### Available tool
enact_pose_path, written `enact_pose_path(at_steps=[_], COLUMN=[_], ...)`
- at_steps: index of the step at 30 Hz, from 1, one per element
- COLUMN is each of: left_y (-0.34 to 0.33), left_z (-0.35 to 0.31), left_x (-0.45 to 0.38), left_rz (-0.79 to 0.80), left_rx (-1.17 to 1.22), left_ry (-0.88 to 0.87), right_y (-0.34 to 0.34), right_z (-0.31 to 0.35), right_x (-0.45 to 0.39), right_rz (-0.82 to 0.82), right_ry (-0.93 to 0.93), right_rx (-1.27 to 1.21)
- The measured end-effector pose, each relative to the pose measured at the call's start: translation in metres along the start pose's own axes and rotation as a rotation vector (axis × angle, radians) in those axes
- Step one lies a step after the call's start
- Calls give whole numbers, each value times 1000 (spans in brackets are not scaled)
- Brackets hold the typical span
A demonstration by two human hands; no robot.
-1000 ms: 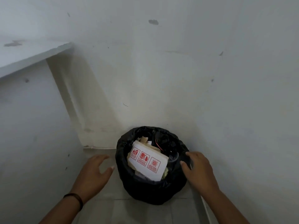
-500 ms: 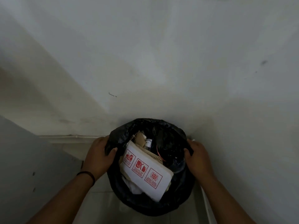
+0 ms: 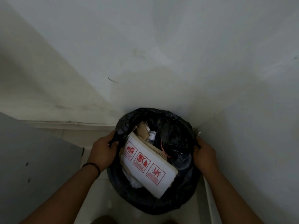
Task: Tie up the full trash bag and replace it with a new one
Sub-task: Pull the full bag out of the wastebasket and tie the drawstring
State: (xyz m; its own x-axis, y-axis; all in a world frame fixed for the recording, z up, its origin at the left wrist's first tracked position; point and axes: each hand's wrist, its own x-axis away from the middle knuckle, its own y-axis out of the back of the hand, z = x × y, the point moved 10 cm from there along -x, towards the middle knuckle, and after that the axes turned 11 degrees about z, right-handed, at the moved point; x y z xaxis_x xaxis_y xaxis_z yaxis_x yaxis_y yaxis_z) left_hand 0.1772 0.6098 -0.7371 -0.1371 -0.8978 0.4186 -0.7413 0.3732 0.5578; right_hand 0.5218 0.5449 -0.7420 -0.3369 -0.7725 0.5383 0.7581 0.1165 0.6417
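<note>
A black trash bag (image 3: 171,126) lines a round bin in the corner of the room, its mouth wide and full of rubbish. On top lies a white box (image 3: 150,165) with red warning symbols, with cardboard scraps (image 3: 143,130) and a red wire behind it. My left hand (image 3: 103,151) pinches the bag's rim on the left side. My right hand (image 3: 204,156) grips the rim on the right side. The bin itself is hidden under the bag.
White walls (image 3: 161,62) meet in a corner just behind the bin. A grey panel (image 3: 32,159) stands at the left. Pale floor tiles (image 3: 98,199) run between the panel and the bin.
Both hands went from hovering beside the bin to closing on the bag's rim, left and right. The view has moved closer and tilted down over the bin.
</note>
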Motion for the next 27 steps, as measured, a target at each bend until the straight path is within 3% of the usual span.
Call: enact_pose_path(at_steps=[12,23,27], left_y=[2,-12,7], left_z=[37,67,65], left_x=[35,102,110], left_rz=[-67,-29,-225], left_rx=[-37,-31,-4], left_ry=[17,32,-16], right_y=[-22,-48,-37], right_z=[-13,-36,-32], right_x=[52,109,104], right_rz=[-27,70,-11], right_ry=[74,200,204], right_rx=[-27,182,260])
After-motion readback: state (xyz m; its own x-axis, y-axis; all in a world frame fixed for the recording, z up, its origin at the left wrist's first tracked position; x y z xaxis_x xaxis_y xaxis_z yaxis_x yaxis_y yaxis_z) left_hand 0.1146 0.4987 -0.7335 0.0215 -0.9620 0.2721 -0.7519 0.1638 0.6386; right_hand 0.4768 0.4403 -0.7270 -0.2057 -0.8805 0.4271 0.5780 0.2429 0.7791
